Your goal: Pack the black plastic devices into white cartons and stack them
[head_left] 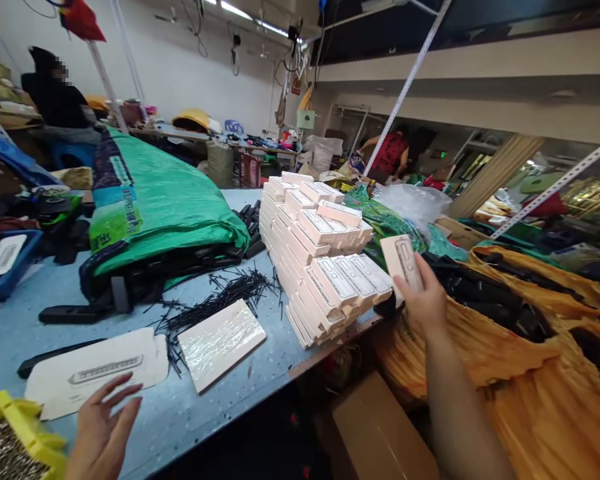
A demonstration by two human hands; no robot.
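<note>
My right hand (427, 297) grips a small cream-coloured box (401, 261) with a dark printed outline, held up just right of a tall stack of similar boxes (300, 257). The stack rises in uneven steps near the table's edge. At lower left, my left hand (103, 423) is empty, its fingers apart, over the near edge of a flat white card (100, 370) printed with a long train-like shape. I cannot tell whether the fingers touch the card. Right of that card lies a flat pale block with a shiny wrapped top (223, 343).
Thin black sticks (220, 300) lie heaped behind the block. A green sack (165, 193) with black parts spans the table's left. A yellow bin (25, 433) of small metal pieces sits lower left. Orange sacks (480, 340) and a cardboard box (383, 427) are at right. Two people are farther back.
</note>
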